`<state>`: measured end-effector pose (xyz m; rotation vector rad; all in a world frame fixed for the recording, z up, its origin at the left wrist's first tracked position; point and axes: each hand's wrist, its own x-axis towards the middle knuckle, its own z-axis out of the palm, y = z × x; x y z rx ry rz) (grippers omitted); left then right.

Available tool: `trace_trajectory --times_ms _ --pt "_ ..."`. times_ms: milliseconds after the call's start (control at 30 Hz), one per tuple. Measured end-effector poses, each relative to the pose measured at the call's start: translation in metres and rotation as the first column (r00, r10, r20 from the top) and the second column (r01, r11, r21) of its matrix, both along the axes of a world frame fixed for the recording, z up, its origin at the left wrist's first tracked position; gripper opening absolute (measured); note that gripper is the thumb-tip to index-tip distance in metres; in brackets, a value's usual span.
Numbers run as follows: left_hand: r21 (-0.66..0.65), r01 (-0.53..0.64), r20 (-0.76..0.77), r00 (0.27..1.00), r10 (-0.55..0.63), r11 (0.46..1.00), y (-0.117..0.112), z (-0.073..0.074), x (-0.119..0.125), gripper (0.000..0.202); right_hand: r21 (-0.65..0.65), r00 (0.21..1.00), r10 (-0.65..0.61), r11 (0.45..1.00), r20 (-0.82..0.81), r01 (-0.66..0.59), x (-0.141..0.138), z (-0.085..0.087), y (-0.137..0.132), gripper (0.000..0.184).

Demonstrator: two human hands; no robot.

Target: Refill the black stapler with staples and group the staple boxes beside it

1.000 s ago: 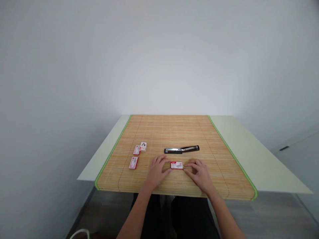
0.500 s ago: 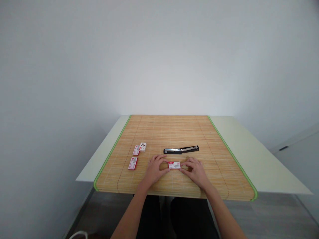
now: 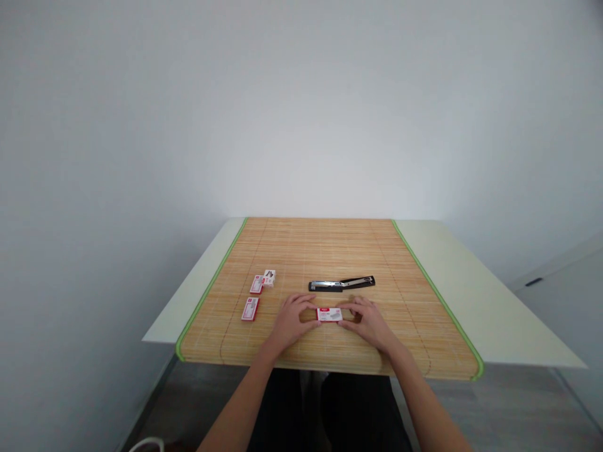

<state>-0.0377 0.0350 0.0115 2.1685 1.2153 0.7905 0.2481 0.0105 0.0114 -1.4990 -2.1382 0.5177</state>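
One red-and-white box [image 3: 329,315] at the near side of the bamboo mat [image 3: 320,245] is pinched by the left hand [image 3: 293,322] at one end, the right hand [image 3: 369,322] at the other; beyond lies an opened stapler [image 3: 326,287], leftward three small boxes [image 3: 250,309]

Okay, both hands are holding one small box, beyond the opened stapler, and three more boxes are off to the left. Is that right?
Not quite: the head view shows the small box on the near side of the opened stapler, not beyond it. The rest is right.
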Motion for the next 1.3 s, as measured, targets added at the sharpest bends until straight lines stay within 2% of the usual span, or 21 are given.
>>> trace_trajectory --times_ms 300,467,567,633,767,900,1133,1300 --pt "-0.005 0.013 0.036 0.999 -0.013 1.000 0.000 -0.003 -0.012 0.032 -0.055 1.000 0.011 0.998 -0.012 -0.011 0.032 0.004 0.001 0.038" --pt "-0.003 0.012 0.034 0.999 -0.011 1.000 0.001 -0.004 -0.012 0.033 -0.052 1.000 -0.002 0.999 -0.010 0.002 0.036 0.008 -0.001 0.041" --pt "-0.006 0.010 0.035 0.999 -0.010 1.000 0.001 -0.003 -0.011 0.034 -0.019 1.000 -0.004 1.000 -0.027 0.004 0.024 0.016 0.004 0.043" --pt "-0.005 0.009 0.038 0.999 -0.009 1.000 0.001 -0.002 -0.011 0.034 0.015 1.000 0.019 1.000 -0.013 -0.019 0.009 0.024 0.010 0.035" --pt "-0.001 -0.003 0.040 0.999 0.003 1.000 0.000 0.000 -0.010 0.033 0.034 0.971 0.195 0.979 0.141 -0.201 -0.028 0.043 0.027 0.014" --pt "-0.021 -0.006 0.042 0.999 0.007 1.000 0.000 0.000 -0.010 0.034 0.003 0.902 0.312 0.945 0.299 -0.327 -0.052 0.052 0.040 0.010" --pt "-0.012 -0.003 0.041 0.999 0.003 1.000 -0.001 0.004 -0.010 0.035 -0.030 0.828 0.415 0.899 0.378 -0.437 -0.064 0.050 0.052 0.005" --pt "-0.016 0.002 0.050 0.999 -0.001 1.000 -0.002 0.005 -0.011 0.034 -0.014 0.882 0.380 0.920 0.278 -0.392 -0.057 0.049 0.049 0.004"
